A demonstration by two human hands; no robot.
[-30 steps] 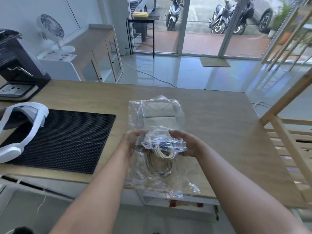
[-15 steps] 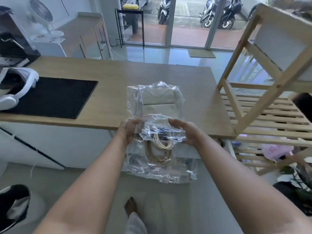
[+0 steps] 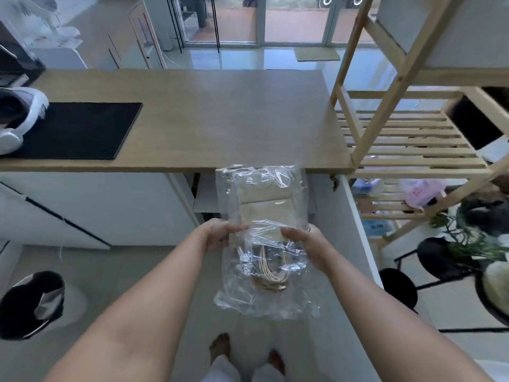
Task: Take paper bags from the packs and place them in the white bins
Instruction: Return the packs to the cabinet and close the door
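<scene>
A clear plastic pack [image 3: 264,199] holding brown paper bags [image 3: 265,213] with beige rope handles [image 3: 271,274] hangs in the air in front of the wooden counter's front edge. My left hand [image 3: 217,234] grips its left side and my right hand [image 3: 305,242] grips its right side. The loose open end of the plastic droops below my hands. No white bin can be told apart with certainty in this view.
The wooden counter [image 3: 220,119] carries a black mat [image 3: 80,130] and a white headset [image 3: 19,117] at the left. A slatted wooden shelf rack [image 3: 407,139] stands to the right. A black-and-white stool [image 3: 33,304] is on the floor at the left, plants and a black stand at the right.
The pack has come off the counter and moved toward me and down; it is now held over the floor. The view has dropped and shifted right, showing the shelf rack and my feet.
</scene>
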